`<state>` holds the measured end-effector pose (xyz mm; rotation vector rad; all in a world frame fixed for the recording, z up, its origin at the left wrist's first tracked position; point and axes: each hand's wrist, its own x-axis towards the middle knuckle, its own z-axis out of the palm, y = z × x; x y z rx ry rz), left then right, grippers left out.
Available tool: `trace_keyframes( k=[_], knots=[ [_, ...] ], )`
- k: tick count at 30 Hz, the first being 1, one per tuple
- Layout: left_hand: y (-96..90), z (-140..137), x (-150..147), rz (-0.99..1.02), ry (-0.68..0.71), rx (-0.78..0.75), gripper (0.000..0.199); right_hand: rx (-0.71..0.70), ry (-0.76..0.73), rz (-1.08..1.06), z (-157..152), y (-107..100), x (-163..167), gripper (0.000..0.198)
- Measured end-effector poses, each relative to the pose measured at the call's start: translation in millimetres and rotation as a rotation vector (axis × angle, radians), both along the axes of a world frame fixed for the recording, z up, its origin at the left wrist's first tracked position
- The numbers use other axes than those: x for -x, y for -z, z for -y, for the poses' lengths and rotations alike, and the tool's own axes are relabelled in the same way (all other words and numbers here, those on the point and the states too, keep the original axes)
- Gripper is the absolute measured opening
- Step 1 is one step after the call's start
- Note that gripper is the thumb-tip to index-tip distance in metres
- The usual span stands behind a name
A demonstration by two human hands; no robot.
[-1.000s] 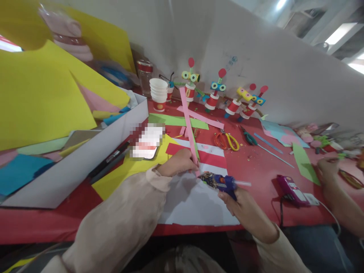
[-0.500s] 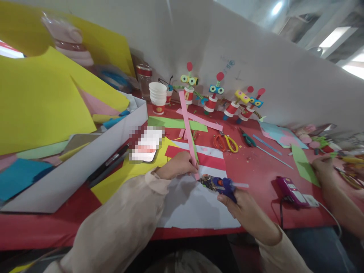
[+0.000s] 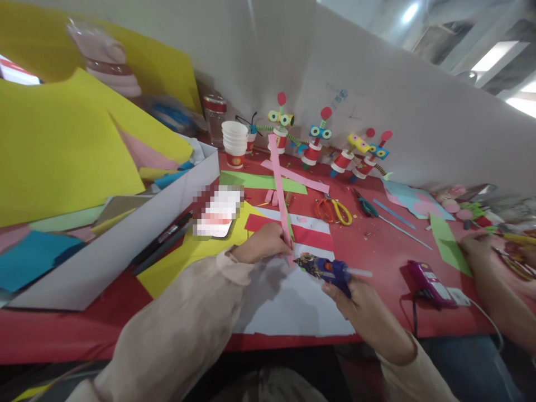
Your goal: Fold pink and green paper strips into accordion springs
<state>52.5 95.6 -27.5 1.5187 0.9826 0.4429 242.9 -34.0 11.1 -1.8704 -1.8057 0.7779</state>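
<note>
My left hand (image 3: 268,243) is closed on the lower part of a long pink paper strip (image 3: 278,181), pinching it between thumb and fingers. A green strip shows partly behind the pink one. In my right hand (image 3: 355,298) is a blue hot glue gun (image 3: 329,269), with a clear glue stick poking out of its back. Its dark nozzle points left, close to the strip's lower end; whether they touch I cannot tell. Under both hands lies white paper (image 3: 293,307), with a red paper strip (image 3: 310,237) across its upper part.
Stacked paper cups (image 3: 235,144) stand behind a phone with a blurred screen (image 3: 220,212). Several paper-cup robot figures (image 3: 312,152) line the wall. Scissors (image 3: 341,212) and pliers (image 3: 367,207) lie to the right, beyond a purple device (image 3: 429,282). Another person's hand (image 3: 477,251) is at far right.
The glue gun's nozzle has shifted slightly up and right, a little away from the pink strip's end. The left hand still grips the strip. The view has shifted slightly.
</note>
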Motion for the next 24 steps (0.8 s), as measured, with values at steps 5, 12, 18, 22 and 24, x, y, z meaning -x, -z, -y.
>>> trace_keyframes(
  k=[5, 12, 18, 22, 24],
  knots=[
    [3.2, -0.8, 1.1, -0.011, 0.005, -0.021, 0.007, 0.007, -0.080, 0.103, -1.5, 2.3, 1.1, 0.035],
    [4.8, -0.5, 0.0, -0.009, 0.003, -0.009, 0.008, 0.027, -0.134, 0.237, -2.2, -1.1, -3.3, 0.041],
    [-6.5, -2.2, 6.6, 0.072, -0.043, -0.018, 0.004, -0.129, 0.070, 0.550, -17.0, 7.0, -62.0, 0.031],
    [-19.6, -14.6, 21.1, 0.308, -0.419, -0.103, 0.008, -0.185, 0.172, 0.891, -45.1, 28.8, -116.8, 0.027],
    [-21.9, -21.5, 27.7, 0.383, -0.668, -0.150, 0.010, -0.214, 0.204, 0.990, -58.6, 41.3, -140.2, 0.028]
  ],
)
